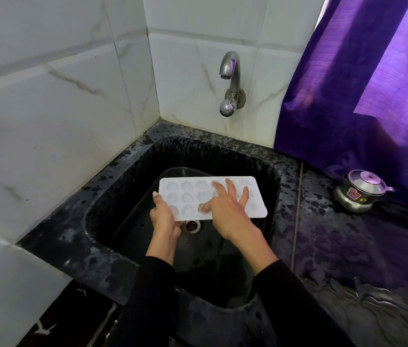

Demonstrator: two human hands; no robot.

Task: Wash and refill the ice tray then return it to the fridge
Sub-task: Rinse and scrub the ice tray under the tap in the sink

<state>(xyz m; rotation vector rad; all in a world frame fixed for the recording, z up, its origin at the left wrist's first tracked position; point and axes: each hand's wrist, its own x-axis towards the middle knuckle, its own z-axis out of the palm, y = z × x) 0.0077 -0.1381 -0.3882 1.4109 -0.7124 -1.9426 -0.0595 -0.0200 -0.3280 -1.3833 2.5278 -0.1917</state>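
Left hand (164, 217) grip clamps ice tray (187, 194) edge; right hand (225, 209) presses it, fingers spread.

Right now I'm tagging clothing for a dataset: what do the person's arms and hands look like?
Both arms wear long black sleeves ending at the wrists. The left hand and right hand are bare: no gloves, rings, watch or bracelets visible.

White ice tray (197, 194) — level, above sink (132, 171)
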